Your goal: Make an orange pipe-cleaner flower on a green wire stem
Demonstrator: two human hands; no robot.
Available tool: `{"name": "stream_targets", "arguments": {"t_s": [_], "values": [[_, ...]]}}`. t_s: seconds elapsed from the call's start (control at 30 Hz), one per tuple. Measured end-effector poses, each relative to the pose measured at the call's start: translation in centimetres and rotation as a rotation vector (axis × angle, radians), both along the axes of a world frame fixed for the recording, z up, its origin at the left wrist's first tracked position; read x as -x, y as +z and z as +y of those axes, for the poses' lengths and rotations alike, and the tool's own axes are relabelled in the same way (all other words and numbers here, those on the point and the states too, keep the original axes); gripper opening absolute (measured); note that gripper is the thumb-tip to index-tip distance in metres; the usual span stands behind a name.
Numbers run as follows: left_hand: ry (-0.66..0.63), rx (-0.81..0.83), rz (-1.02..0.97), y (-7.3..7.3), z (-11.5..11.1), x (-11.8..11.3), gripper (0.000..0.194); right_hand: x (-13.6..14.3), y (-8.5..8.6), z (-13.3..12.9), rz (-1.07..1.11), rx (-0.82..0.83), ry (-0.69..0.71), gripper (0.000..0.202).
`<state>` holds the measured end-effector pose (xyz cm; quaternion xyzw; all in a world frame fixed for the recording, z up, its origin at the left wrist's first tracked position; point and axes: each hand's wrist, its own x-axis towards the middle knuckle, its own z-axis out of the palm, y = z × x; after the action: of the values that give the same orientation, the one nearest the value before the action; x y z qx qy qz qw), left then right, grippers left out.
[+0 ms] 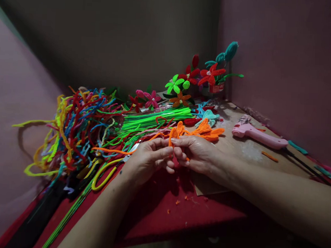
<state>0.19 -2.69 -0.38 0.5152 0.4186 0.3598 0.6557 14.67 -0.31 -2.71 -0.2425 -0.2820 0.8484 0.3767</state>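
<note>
Near the middle of the view, my left hand (152,157) and my right hand (201,153) meet, fingertips almost touching. Both pinch an orange pipe cleaner (171,137) bent into a loop that stands up between them. A long orange strand (112,150) stretches out to the left, past my left hand. Just behind my right hand lie several shaped orange petals (206,130). Yellow-handled scissors (104,176) rest beside my left wrist, their blades partly hidden by my left hand.
A tangled heap of coloured pipe cleaners (76,130) lies left, green ones (157,118) in the middle. Finished flowers (180,99) stand behind. A pink glue gun (260,135) lies on the brown board (231,142) at right. Orange scraps dot the red cloth (182,221).
</note>
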Motion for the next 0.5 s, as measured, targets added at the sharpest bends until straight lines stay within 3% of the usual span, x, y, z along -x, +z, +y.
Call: {"name": "stream_targets", "arguments": {"t_s": [0.23,0.5], "values": [[0.168,-0.082,0.026,0.11,-0.19,-0.35,0.018,-0.13,0.23,-0.25,-0.140,-0.304,-0.072,0.015],[0.332,-0.191,0.087,0.62,-0.08,-0.02,0.015,-0.40,0.35,-0.41,-0.375,-0.528,-0.133,0.015]]}}
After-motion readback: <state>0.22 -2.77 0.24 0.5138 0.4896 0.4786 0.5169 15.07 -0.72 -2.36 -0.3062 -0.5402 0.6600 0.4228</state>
